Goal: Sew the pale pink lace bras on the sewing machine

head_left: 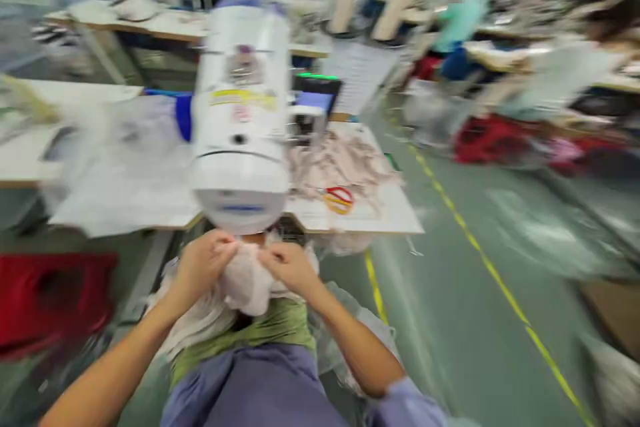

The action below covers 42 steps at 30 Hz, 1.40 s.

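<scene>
My left hand [203, 265] and my right hand [289, 265] both grip a bunch of pale pink fabric [247, 283] just below the front edge of the sewing table [395, 213]. The fingers of each hand are closed round the cloth. Above the hands rises the white head of a sewing machine [241, 113]. More pale fabric [200, 320] lies heaped in my lap over a green garment. The whole picture is smeared by motion.
Red-handled scissors [339, 199] and a pile of pink fabric pieces [345, 160] lie on the table to the right of the machine. A red crate [50, 300] stands at the left. A yellow floor line [480, 253] runs along the aisle. Other people work at tables behind.
</scene>
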Tool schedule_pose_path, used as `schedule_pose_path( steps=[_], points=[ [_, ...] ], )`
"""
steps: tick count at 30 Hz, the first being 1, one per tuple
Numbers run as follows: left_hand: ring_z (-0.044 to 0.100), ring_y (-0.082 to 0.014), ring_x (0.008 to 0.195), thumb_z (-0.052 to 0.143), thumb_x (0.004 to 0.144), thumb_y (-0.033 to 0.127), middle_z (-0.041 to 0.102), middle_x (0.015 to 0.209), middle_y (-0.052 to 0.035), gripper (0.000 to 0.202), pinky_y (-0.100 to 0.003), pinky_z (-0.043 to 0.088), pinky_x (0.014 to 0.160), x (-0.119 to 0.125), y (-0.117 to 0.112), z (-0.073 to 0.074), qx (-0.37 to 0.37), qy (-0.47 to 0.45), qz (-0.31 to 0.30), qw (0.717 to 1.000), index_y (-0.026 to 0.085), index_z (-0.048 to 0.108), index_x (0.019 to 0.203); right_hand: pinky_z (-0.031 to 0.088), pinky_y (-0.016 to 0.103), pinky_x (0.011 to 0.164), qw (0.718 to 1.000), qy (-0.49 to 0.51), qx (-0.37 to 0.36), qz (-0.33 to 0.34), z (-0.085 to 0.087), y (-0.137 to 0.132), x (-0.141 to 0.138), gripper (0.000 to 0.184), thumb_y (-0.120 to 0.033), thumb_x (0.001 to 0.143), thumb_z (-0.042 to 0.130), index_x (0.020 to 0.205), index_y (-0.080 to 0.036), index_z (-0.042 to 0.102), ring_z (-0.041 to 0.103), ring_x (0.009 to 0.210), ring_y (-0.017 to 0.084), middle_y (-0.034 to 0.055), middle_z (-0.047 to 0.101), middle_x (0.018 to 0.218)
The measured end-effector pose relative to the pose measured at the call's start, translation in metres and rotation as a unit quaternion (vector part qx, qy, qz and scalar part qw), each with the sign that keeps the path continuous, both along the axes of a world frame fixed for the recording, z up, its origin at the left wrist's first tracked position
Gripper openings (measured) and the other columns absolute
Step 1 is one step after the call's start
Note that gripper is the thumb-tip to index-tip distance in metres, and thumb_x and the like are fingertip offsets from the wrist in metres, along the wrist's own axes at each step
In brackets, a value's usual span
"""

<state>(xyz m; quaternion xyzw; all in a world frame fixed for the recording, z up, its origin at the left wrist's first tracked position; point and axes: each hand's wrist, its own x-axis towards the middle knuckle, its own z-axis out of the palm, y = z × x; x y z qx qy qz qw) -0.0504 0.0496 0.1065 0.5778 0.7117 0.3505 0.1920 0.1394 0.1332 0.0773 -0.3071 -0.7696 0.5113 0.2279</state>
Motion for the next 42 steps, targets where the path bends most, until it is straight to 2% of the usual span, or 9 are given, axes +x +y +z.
schedule_pose_path(
  steps=[3,10,15,18,24,30,33,36,42],
  points=[
    [0.066,-0.0215,0.089,0.056,0.088,0.043,0.072,0.091,-0.0049,0.029,-0.03,0.048,0.081,-0.016,-0.009,-0.01,-0.025,-0.05,0.043,0.997,0.017,0.069,0.091,0.019,0.026,0.053,0.999,-0.013,-0.048,0.012,-0.011,0.012,-0.007,0.053,-0.054,0.09,0.052,0.057,-0.018,0.032,0.027,0.056,0.01,-0.0027,0.027,0.056],
    [0.065,-0.022,0.083,0.053,0.083,0.032,0.065,0.072,-0.0017,0.02,-0.031,0.047,0.082,-0.015,0.017,-0.023,0.016,-0.075,0.034,0.996,0.016,0.066,0.085,0.019,0.026,0.053,0.995,-0.004,-0.103,-0.003,-0.016,0.019,-0.008,0.058,-0.059,0.087,0.057,0.057,-0.02,0.027,0.021,0.055,0.009,-0.0031,0.021,0.057],
    [0.064,-0.0221,0.083,0.053,0.083,0.027,0.063,0.07,-0.0016,0.015,-0.034,0.048,0.091,-0.019,0.021,-0.026,0.048,-0.046,0.03,0.997,0.017,0.064,0.084,0.045,0.029,0.076,0.992,0.034,-0.122,0.021,-0.025,0.03,-0.008,0.044,-0.055,0.088,0.06,0.066,-0.018,0.056,0.055,0.076,0.018,0.0027,0.057,0.071],
    [0.062,-0.0201,0.076,0.054,0.084,0.024,0.064,0.072,-0.0014,0.011,-0.035,0.049,0.092,-0.02,0.023,-0.026,0.051,-0.047,0.028,0.997,0.018,0.063,0.085,0.048,0.034,0.089,0.989,0.049,-0.139,0.029,-0.028,0.032,-0.007,0.037,-0.054,0.088,0.063,0.08,-0.019,0.067,0.061,0.099,0.024,0.0062,0.067,0.088],
    [0.061,-0.0187,0.071,0.053,0.086,0.023,0.067,0.08,-0.0013,0.012,-0.031,0.048,0.077,-0.019,0.021,-0.022,0.039,-0.058,0.011,0.997,0.018,0.063,0.092,0.035,0.026,0.057,0.992,-0.021,-0.124,-0.017,-0.019,0.028,-0.004,0.054,-0.06,0.086,0.062,0.058,-0.019,0.041,0.042,0.062,0.015,0.0005,0.037,0.058],
    [0.054,-0.0163,0.061,0.053,0.091,0.03,0.059,0.069,-0.0011,0.015,-0.027,0.04,0.058,-0.021,0.008,-0.021,-0.015,-0.079,0.05,0.996,0.018,0.062,0.095,0.02,0.026,0.053,0.991,-0.014,-0.128,-0.023,-0.017,0.022,0.0,0.057,-0.062,0.089,0.056,0.062,-0.02,0.029,0.024,0.057,0.011,-0.0022,0.023,0.061],
    [0.064,-0.0199,0.084,0.053,0.097,0.042,0.067,0.098,-0.0077,0.031,-0.027,0.048,0.068,-0.02,-0.009,-0.043,-0.009,-0.116,0.109,0.987,0.017,0.058,0.116,0.022,0.027,0.054,0.991,0.004,-0.125,-0.042,-0.025,0.02,0.006,0.056,-0.061,0.091,0.055,0.063,-0.02,0.031,0.026,0.057,0.011,-0.0024,0.025,0.062],
    [0.06,-0.0234,0.114,0.05,0.1,0.045,0.06,0.126,-0.0125,0.041,-0.035,0.05,0.094,-0.014,-0.031,-0.08,0.033,-0.158,0.134,0.978,0.018,0.049,0.131,0.023,0.027,0.054,0.991,0.018,-0.126,-0.05,-0.032,0.018,0.012,0.055,-0.061,0.092,0.055,0.064,-0.02,0.032,0.026,0.058,0.011,-0.0026,0.026,0.063],
    [0.038,-0.0339,0.142,0.06,0.091,0.056,0.038,0.152,-0.0186,0.079,-0.05,0.033,0.118,0.025,-0.073,-0.139,0.089,-0.151,0.009,0.985,0.018,0.03,0.153,0.023,0.027,0.055,0.988,0.014,-0.14,-0.059,-0.036,0.012,0.023,0.055,-0.065,0.091,0.053,0.065,-0.019,0.035,0.028,0.058,0.012,-0.0025,0.028,0.063]
  ],
)
